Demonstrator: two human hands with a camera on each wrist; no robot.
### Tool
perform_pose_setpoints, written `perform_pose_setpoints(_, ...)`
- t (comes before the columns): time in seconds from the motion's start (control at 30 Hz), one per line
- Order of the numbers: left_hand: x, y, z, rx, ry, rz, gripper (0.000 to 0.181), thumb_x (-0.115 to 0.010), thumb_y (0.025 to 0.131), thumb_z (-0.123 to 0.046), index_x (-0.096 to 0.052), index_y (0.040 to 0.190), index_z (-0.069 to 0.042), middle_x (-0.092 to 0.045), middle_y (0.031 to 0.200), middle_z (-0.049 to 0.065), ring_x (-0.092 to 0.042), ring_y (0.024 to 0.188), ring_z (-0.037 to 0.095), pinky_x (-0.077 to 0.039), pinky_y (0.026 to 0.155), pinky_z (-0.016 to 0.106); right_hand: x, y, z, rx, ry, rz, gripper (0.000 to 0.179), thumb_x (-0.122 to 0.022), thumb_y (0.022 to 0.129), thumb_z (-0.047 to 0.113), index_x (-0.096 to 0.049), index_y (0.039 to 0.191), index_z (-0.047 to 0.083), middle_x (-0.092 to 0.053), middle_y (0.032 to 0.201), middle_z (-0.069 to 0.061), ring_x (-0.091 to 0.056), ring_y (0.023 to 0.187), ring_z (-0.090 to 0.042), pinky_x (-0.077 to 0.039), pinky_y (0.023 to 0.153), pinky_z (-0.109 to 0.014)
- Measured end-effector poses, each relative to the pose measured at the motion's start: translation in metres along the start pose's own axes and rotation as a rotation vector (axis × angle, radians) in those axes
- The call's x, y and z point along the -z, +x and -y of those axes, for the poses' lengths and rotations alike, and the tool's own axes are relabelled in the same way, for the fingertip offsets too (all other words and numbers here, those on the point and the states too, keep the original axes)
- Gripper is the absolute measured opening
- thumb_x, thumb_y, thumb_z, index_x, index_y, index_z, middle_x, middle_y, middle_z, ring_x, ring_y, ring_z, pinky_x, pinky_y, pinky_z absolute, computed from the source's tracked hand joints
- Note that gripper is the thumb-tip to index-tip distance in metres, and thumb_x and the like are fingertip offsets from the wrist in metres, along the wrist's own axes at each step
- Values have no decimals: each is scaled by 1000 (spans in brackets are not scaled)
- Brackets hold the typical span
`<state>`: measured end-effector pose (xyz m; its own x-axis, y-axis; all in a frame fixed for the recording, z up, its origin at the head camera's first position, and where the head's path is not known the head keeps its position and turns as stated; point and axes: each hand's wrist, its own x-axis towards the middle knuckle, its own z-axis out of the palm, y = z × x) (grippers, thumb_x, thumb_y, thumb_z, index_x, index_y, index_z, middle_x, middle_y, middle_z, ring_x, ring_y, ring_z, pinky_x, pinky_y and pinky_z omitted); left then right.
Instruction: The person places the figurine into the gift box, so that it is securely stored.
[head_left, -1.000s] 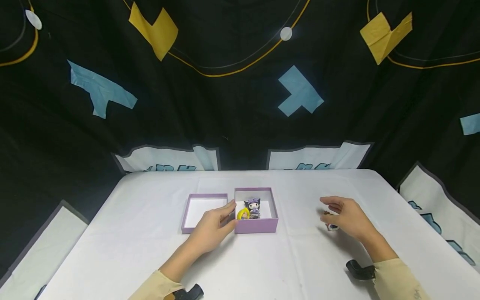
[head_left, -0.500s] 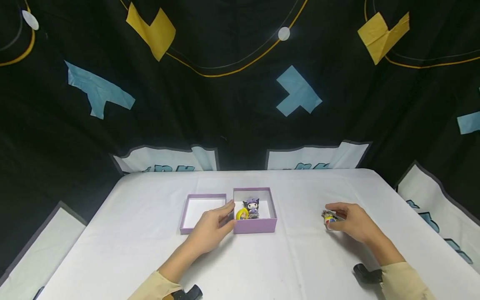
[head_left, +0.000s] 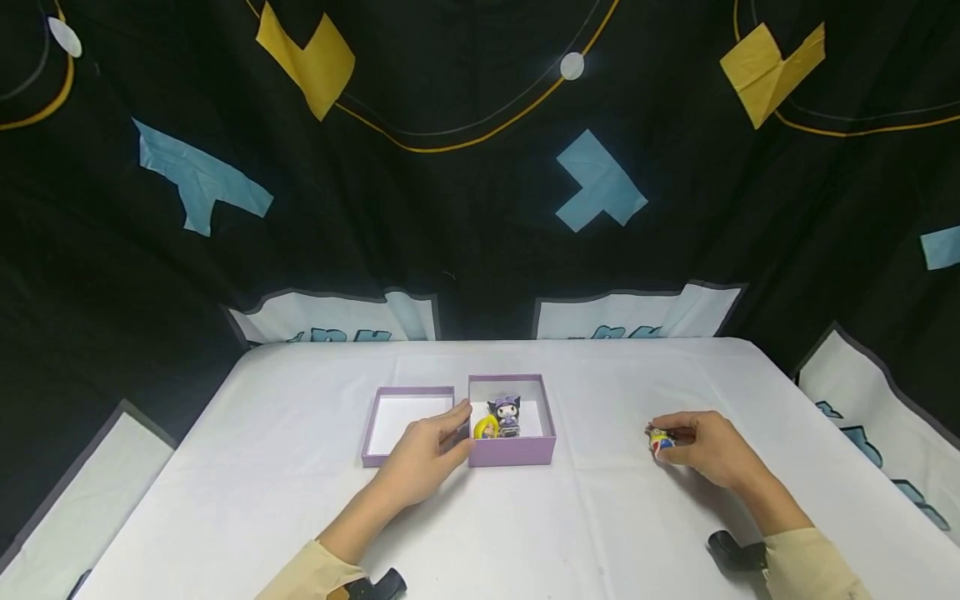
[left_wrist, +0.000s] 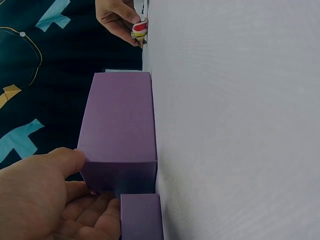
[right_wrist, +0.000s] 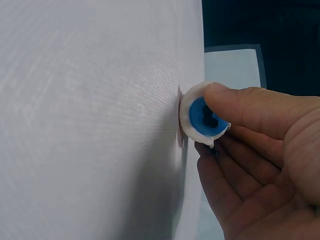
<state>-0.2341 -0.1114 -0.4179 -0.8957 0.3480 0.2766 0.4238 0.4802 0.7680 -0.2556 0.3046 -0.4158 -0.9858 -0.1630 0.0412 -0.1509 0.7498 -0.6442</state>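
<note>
My left hand [head_left: 422, 454] is at the left side of an uncovered purple box [head_left: 517, 452], fingers and thumb resting against its side wall and front corner. The left wrist view shows the thumb at the corner of the box [left_wrist: 120, 120], fingers low by the wall. Inside stand a purple-and-black figurine [head_left: 507, 415] and a small yellow piece [head_left: 486, 427]. To the right, my right hand [head_left: 708, 447] pinches a small red, yellow and blue figurine [head_left: 661, 442] between thumb and fingers. Its round white base with a blue underside [right_wrist: 199, 117] faces the right wrist camera, close by the cloth.
A shallow purple lid [head_left: 372, 446] with a white inside lies just left of the box, partly behind my left hand. White cloth [head_left: 592, 525] covers the table, and a dark patterned curtain [head_left: 450, 242] hangs behind it.
My right hand has moved slightly toward the front right and now pinches the figurine, which was mostly under the fingers before and shows more of its coloured side. The left hand stays put.
</note>
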Motion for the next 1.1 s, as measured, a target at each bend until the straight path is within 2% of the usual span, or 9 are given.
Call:
perform_pose_setpoints(0.17,0,0,2,-2,6,-2,52,-65,94,-14,-48,139,6,-42,148,13,-38,135,18,-43,101,25,0,1,3,-2,-3,5,41,-83,76,17,-72,114,6,-69,115,-11,-65,103,-25,-55,85,-38)
perform_pose_setpoints(0.4,1,0,2,4,13,-10,52,-65,94,-15,-49,139,5,-43,147,13,-39,135,18,-43,102,26,-1,4,13,31,-15,0,42,-84,76,20,-72,114,7,-68,117,-12,-64,107,-29,-54,91,-46)
perform_pose_setpoints(0.67,0,0,5,5,6,-6,51,-64,95,-15,-48,140,4,-42,148,12,-38,136,17,-43,101,24,-4,6,26,63,7,-3,40,-82,79,21,-72,115,8,-68,117,-9,-62,111,-32,-54,92,-46)
perform_pose_setpoints(1.1,-1,0,5,1,33,-4,52,-64,95,-18,-49,139,3,-43,148,11,-38,136,18,-42,104,27,-13,13,61,135,52,-4,39,-82,79,19,-72,115,10,-70,114,0,-62,114,-27,-49,99,-47)
